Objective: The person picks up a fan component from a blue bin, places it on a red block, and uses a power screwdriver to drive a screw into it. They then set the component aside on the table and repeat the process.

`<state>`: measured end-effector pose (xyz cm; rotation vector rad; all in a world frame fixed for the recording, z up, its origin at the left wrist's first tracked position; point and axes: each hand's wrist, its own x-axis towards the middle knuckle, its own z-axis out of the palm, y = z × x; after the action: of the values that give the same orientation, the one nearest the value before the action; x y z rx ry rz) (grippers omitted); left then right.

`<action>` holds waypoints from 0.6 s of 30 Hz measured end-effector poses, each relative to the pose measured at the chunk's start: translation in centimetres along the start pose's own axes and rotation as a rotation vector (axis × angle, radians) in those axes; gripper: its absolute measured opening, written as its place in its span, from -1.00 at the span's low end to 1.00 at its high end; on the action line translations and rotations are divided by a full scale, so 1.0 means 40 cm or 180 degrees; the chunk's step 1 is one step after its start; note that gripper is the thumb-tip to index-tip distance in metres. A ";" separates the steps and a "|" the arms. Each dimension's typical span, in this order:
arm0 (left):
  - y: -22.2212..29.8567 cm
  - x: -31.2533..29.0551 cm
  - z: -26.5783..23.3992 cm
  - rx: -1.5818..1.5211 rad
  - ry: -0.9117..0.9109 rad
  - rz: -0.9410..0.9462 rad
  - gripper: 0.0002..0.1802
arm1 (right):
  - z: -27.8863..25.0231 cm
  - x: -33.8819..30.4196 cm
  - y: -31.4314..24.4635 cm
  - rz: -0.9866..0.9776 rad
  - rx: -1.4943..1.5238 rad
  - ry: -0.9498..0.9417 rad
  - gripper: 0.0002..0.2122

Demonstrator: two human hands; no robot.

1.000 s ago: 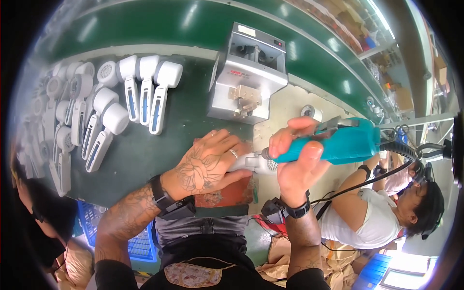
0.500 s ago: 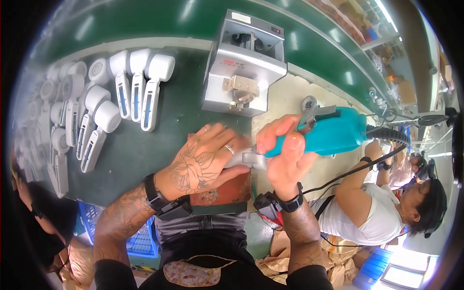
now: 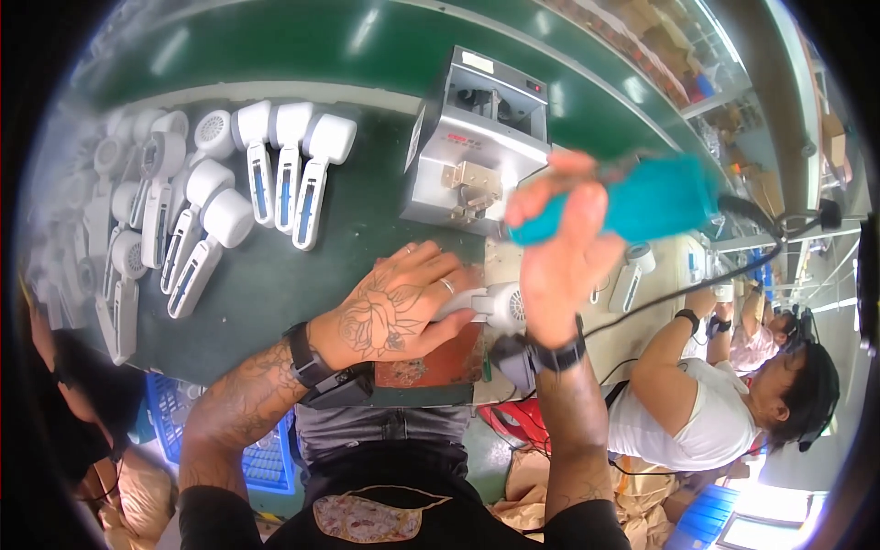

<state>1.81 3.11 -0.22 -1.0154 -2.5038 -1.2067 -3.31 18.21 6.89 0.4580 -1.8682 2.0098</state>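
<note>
Wears a black top with black sleeves ending well behind the hands, a patterned, gold-edged patch on the front, and faded grey jeans. Bears a ring and a line-drawn flower tattoo on the left hand. Has black wrist straps with boxy dark modules just behind that hand and the right hand.

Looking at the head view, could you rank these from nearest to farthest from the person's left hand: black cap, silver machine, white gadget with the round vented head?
1. White gadget: held in the left hand.
2. Silver machine: just beyond the fingers, slightly right.
3. Black cap: far off, toward the right edge.
</note>
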 end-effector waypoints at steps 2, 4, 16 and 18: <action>0.001 -0.002 0.000 -0.0059 0.0031 0.0042 -0.64 | 0.028 0.044 0.025 -0.0443 -0.0427 -0.0021 -0.63; -0.003 -0.003 -0.003 -0.0104 0.0069 0.0043 -0.64 | 0.045 0.059 0.053 -0.0521 -0.0537 -0.0043 -0.67; -0.011 0.000 -0.003 -0.0079 -0.0099 -0.0011 -0.63 | 0.003 -0.024 -0.026 0.0374 0.0273 0.0255 -0.61; -0.005 0.012 -0.008 -0.0212 -0.0221 -0.0044 -0.62 | -0.055 -0.074 -0.058 0.0322 0.0394 0.0050 -0.51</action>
<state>1.31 3.02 0.07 -1.0755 -2.5425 -1.2884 0.38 20.42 7.39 0.3863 -1.7978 2.1979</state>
